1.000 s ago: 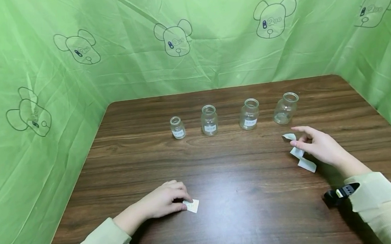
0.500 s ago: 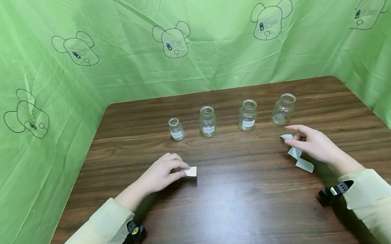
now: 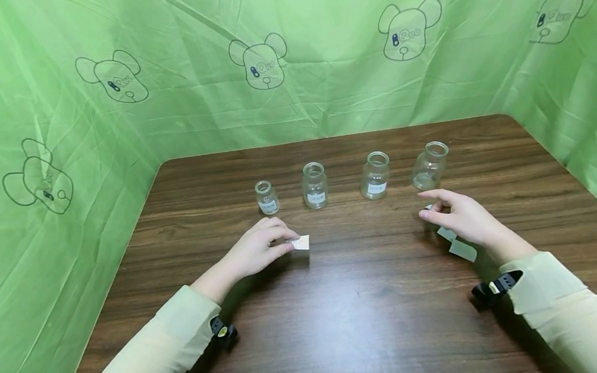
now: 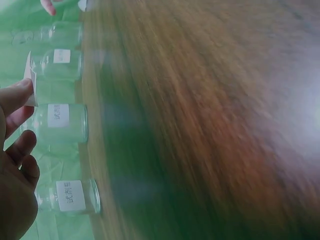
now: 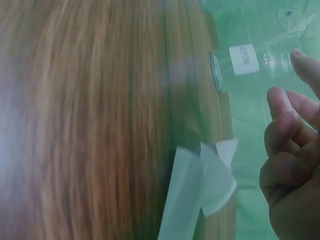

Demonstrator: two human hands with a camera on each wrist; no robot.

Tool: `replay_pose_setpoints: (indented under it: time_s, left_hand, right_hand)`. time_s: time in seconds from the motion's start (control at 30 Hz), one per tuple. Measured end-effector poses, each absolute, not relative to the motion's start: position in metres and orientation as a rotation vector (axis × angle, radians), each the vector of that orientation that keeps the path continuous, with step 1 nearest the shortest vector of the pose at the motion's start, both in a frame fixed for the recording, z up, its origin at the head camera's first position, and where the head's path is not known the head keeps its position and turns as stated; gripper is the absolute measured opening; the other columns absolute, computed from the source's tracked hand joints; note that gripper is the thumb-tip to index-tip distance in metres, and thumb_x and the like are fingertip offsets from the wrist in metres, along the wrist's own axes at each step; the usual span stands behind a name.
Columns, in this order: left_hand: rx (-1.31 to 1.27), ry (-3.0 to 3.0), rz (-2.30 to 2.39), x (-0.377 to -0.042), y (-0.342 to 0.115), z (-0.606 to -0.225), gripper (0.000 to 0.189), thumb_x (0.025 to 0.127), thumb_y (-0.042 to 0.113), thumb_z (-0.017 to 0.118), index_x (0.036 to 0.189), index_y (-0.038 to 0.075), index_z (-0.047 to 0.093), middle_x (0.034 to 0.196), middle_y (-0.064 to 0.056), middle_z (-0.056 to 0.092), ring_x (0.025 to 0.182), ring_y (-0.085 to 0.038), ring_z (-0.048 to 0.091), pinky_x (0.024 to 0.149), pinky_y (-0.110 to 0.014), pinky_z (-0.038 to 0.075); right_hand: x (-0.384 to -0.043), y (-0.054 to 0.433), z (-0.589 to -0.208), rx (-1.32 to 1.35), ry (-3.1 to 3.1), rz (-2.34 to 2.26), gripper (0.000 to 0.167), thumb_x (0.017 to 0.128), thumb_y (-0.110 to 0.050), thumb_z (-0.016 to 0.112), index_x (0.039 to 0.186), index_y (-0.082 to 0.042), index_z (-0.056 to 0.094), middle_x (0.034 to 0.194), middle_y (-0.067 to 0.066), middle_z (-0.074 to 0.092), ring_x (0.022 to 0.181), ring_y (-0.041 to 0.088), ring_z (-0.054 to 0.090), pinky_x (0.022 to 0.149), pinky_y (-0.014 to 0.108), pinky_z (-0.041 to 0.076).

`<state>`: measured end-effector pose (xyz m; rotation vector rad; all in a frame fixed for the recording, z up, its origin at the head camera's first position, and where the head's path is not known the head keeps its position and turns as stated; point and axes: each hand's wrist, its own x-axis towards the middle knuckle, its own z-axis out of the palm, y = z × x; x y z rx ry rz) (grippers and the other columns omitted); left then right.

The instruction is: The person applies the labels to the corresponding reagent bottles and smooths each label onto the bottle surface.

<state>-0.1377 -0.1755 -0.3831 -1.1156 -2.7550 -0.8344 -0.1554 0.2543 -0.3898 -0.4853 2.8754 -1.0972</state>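
My left hand pinches a small white sticker label between thumb and fingertips, held above the table. In the left wrist view this label is seen nearly edge-on. My right hand hovers over curled pieces of pale paper on the table, its fingers loosely bent and holding nothing. Behind the hands stand a small glass jar, two larger jars, each with a white label, and a jar at the right showing no label in the head view.
The brown wooden table has a green curtain with mouse drawings behind it and at both sides. A black device is strapped at the left wrist, another black device at the right.
My left hand has lifted the label off the table and carried it forward and slightly right, toward the jars. The right hand has shifted a little left, covering more of the paper pieces.
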Motion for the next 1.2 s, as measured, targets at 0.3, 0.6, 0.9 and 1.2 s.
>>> replay_pose_setpoints:
  time_s: [0.3,0.6,0.9,1.2]
  left_hand:
    - [-1.048,-2.776,-0.847,-0.153,-0.158,-0.383,0.018,0.089,0.021,0.066,0.106,0.019,0.07,0.097,0.01,0.059,0.093,-0.01,0.05,0.08,-0.03,0.042]
    - [-1.07,-2.746,-0.868,-0.168,-0.134,-0.381,0.018,0.088,0.021,0.066,0.106,0.019,0.07,0.095,0.008,0.059,0.091,-0.01,0.049,0.079,-0.029,0.04]
    - [-1.036,-2.758,-0.939,-0.177,-0.108,-0.378,0.021,0.089,0.024,0.065,0.109,0.019,0.069,0.094,0.009,0.057,0.089,-0.009,0.048,0.076,-0.027,0.04]
    - [-1.035,-2.709,-1.054,-0.179,-0.089,-0.378,0.02,0.089,0.026,0.065,0.108,0.019,0.068,0.093,0.011,0.056,0.09,-0.013,0.05,0.076,-0.022,0.042]
  right_hand:
    - [-0.161,0.231,-0.391,-0.519,2.823,-1.1,0.046,0.089,-0.039,0.063,0.123,-0.009,0.059,0.085,-0.001,0.064,0.076,0.014,0.055,0.065,0.027,0.042]
    - [-0.165,0.197,-0.387,-0.531,2.711,-1.222,0.04,0.087,-0.038,0.066,0.116,-0.01,0.064,0.095,0.001,0.066,0.081,0.018,0.058,0.064,0.031,0.049]
    - [-0.16,0.156,-0.371,-0.598,2.556,-1.382,0.032,0.089,-0.023,0.066,0.112,-0.002,0.064,0.095,0.007,0.066,0.068,0.02,0.057,0.058,0.028,0.049]
    - [-0.171,0.137,-0.384,-0.545,2.457,-1.567,0.025,0.088,-0.027,0.066,0.101,-0.006,0.067,0.084,0.015,0.063,0.061,0.019,0.054,0.054,0.029,0.047]
